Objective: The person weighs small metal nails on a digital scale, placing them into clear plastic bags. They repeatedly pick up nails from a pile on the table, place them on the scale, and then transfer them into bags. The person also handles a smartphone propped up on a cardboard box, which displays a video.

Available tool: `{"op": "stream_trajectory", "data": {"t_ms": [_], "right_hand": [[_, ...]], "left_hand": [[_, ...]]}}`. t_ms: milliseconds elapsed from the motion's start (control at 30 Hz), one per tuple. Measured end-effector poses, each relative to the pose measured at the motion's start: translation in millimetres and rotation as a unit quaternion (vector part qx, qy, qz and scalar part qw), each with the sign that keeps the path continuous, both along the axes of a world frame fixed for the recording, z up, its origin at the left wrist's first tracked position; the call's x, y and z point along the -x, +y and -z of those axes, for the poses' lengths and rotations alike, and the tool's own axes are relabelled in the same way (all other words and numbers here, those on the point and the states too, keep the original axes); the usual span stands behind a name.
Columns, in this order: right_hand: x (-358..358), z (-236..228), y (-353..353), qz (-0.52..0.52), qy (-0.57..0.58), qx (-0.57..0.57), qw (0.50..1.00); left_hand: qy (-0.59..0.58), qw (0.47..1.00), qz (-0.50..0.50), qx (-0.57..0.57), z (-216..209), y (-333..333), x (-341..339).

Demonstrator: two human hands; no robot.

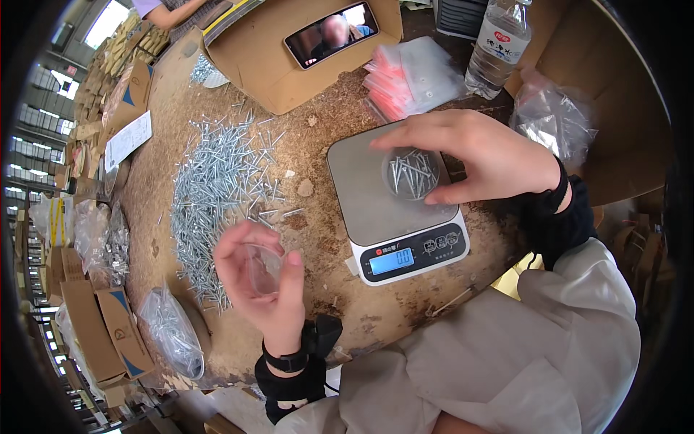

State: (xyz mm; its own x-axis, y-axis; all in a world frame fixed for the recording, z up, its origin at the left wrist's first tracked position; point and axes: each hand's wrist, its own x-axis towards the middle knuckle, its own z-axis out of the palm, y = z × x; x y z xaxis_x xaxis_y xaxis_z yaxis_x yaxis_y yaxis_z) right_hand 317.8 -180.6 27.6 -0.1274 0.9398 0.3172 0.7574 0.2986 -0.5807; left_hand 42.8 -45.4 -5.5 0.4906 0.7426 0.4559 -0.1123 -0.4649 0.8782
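Note:
On the steel plate of a white digital scale (361, 210) stands a small clear round cup (388, 186) with several silver screws (413, 175) in it. My right hand (473, 152) curves round this cup, thumb at its near rim and fingers over the far side. In my left hand (249, 286) is a second clear plastic cup (263, 269), held between curled fingers and thumb, its mouth tipped toward me; it looks empty. That hand is beside the near right edge of a big pile of loose silver screws (217, 188). The scale's blue display is lit.
Beyond the scale lie clear bags with red edges (416, 76) and a water bottle (497, 50). A phone (331, 35) leans in an open cardboard box (289, 83). Bagged screws (172, 333) sit at the near left. Another person's arm (177, 13) shows at the far left.

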Motion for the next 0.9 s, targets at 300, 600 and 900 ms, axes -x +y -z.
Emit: {"op": "stream_trajectory", "data": {"t_ms": [300, 600, 900], "right_hand": [[2.6, 15.1, 5.1, -0.005, -0.093, -0.011, 0.996], [-13.8, 8.0, -4.3, 0.020, -0.066, -0.040, 0.997], [-16.6, 16.3, -1.5, 0.008, -0.047, -0.096, 0.994]], "left_hand": [[0.010, 0.999, 0.002, -0.032, 1.3, -2.5, -2.6], [0.026, 0.999, 0.001, -0.047, 4.5, -4.2, -5.9], [0.046, 0.997, -0.020, -0.064, 5.1, -5.8, -3.3]]}}
